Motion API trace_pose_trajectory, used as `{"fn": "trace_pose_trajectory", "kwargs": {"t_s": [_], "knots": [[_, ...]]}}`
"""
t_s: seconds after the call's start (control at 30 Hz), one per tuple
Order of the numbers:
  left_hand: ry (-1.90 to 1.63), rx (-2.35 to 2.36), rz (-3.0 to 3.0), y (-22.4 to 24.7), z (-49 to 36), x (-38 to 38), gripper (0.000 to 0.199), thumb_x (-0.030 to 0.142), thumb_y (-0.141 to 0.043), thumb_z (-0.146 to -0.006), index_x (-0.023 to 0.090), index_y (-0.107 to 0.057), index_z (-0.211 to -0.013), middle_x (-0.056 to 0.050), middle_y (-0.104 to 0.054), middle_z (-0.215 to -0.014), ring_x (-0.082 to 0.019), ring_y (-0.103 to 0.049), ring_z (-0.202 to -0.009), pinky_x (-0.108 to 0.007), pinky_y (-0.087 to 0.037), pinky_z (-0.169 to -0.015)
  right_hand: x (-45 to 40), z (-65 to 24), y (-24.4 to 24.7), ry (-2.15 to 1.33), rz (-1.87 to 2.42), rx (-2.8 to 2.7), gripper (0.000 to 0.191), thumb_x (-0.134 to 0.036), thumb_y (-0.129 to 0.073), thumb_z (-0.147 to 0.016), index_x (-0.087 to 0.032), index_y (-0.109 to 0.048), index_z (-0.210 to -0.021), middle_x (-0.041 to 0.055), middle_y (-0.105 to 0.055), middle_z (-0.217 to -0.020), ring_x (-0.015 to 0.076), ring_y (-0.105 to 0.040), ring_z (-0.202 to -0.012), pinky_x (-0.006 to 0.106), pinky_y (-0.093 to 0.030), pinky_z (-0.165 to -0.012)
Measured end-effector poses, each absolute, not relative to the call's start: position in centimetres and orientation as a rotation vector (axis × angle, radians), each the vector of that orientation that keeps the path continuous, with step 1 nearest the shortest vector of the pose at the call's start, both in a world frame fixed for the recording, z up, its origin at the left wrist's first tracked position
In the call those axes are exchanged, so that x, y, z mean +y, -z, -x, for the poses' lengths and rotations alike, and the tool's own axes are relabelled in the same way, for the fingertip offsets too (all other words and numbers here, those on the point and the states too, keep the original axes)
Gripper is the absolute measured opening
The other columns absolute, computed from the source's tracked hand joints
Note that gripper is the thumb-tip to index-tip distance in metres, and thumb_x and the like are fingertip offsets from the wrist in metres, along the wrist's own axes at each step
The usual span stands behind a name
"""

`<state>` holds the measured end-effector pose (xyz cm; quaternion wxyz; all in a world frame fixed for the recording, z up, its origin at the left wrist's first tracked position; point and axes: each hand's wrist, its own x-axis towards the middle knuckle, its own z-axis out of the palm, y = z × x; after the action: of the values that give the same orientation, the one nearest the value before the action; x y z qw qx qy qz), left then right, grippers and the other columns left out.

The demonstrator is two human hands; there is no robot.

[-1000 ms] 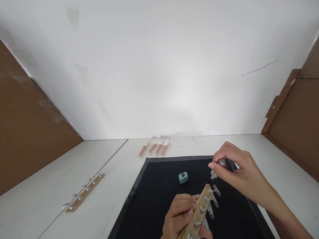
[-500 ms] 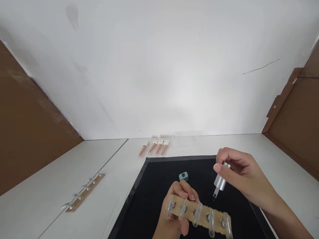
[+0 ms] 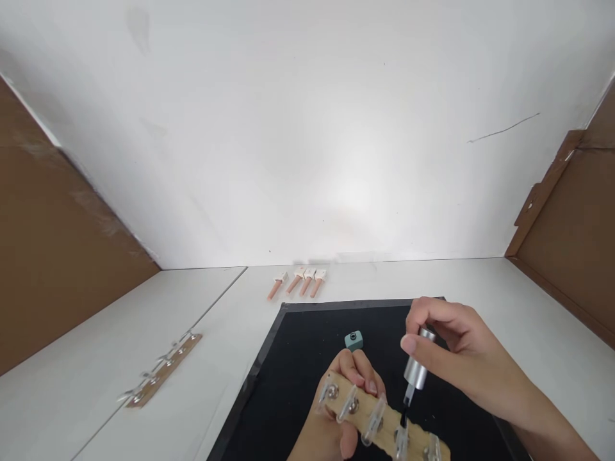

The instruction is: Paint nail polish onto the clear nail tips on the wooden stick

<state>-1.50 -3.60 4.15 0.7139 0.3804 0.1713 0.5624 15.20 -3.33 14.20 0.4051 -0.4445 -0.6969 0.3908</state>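
My left hand (image 3: 336,403) grips a wooden strip (image 3: 368,406) at its left end. Several clear nail tips (image 3: 373,422) stand on the strip, each on a round metal mount. In my right hand (image 3: 456,358) is the silver cap of a nail polish brush (image 3: 417,368), pinched between thumb and fingers and pointing down. Its dark bristles meet the second nail tip from the right, or hover just over it; I cannot tell which. Behind my left hand a teal polish bottle (image 3: 354,340) stands uncapped on the black mat (image 3: 288,384).
On the white table at left lies a second wooden strip (image 3: 166,371) with clear tips. Several pinkish bottles with white caps (image 3: 307,282) lie beyond the mat. A white wall (image 3: 327,141) rises behind, with brown panels (image 3: 57,243) at both sides.
My right hand has moved down and left, bringing the brush from above the mat to a nail tip. The wooden strip has tilted, its right end lower.
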Motion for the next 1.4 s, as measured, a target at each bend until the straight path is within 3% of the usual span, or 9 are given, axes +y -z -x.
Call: {"fn": "trace_pose_trajectory", "kwargs": {"t_s": [0.27, 0.77, 0.87, 1.13, 1.27, 1.4], "knots": [[-1.206, 0.320, -0.854, -3.83, 1.62, -3.72, 0.042, 0.043, -0.081, -0.038, 0.022, -0.061, -0.068, 0.005, -0.051, -0.065, -0.008, -0.049, -0.057, -0.023, -0.041, -0.059, -3.37, -15.51, -13.52, -0.688, 1.135, -1.558, 0.022, -0.028, -0.056, -0.081, -0.022, -0.050, -0.060, -0.0035, -0.046, -0.055, 0.0131, -0.045, -0.052, 0.024, -0.040, -0.048], [-1.180, 0.336, -0.806, -3.98, 1.46, -3.67, 0.039, 0.041, -0.081, -0.044, 0.021, -0.059, -0.068, 0.004, -0.051, -0.066, -0.009, -0.050, -0.057, -0.023, -0.041, -0.057, -3.66, -15.00, -14.05, -0.975, 0.971, -1.771, 0.021, -0.022, -0.053, -0.080, -0.022, -0.045, -0.061, -0.0049, -0.039, -0.056, 0.0113, -0.039, -0.051, 0.023, -0.034, -0.045], [-1.175, 0.315, -0.803, -3.95, 1.52, -3.71, 0.039, 0.041, -0.082, -0.043, 0.021, -0.059, -0.068, 0.004, -0.051, -0.066, -0.008, -0.049, -0.057, -0.022, -0.040, -0.058, -3.73, -14.99, -14.05, -0.894, 0.994, -1.823, 0.022, -0.018, -0.055, -0.079, -0.021, -0.045, -0.059, -0.0051, -0.040, -0.056, 0.0102, -0.039, -0.049, 0.022, -0.035, -0.044], [-1.105, 0.465, -0.740, -3.66, 1.62, -4.00, 0.037, 0.044, -0.077, -0.054, 0.018, -0.060, -0.074, 0.003, -0.056, -0.070, -0.006, -0.048, -0.057, -0.019, -0.036, -0.053, -3.70, -15.57, -13.51, -0.272, 1.055, -1.493, 0.017, -0.016, -0.054, -0.082, -0.025, -0.051, -0.068, -0.0043, -0.046, -0.054, 0.0127, -0.045, -0.049, 0.023, -0.039, -0.044], [-1.043, 0.641, -0.551, -3.69, 1.40, -4.05, 0.033, 0.043, -0.070, -0.065, 0.015, -0.064, -0.080, -0.001, -0.063, -0.071, -0.010, -0.059, -0.065, -0.022, -0.045, -0.061, -3.94, -15.53, -13.28, -0.165, 1.021, -1.444, 0.015, -0.014, -0.055, -0.083, -0.027, -0.054, -0.075, -0.0036, -0.052, -0.058, 0.0143, -0.049, -0.054, 0.024, -0.042, -0.050], [-0.970, 0.697, -0.443, -3.71, 1.09, -3.82, 0.029, 0.040, -0.066, -0.070, 0.013, -0.065, -0.083, -0.004, -0.068, -0.072, -0.013, -0.064, -0.067, -0.024, -0.050, -0.061, -3.41, -15.70, -13.32, -0.253, 1.018, -1.465, 0.015, -0.020, -0.059, -0.081, -0.024, -0.057, -0.067, -0.0038, -0.051, -0.058, 0.0126, -0.045, -0.051, 0.024, -0.038, -0.047]]}}
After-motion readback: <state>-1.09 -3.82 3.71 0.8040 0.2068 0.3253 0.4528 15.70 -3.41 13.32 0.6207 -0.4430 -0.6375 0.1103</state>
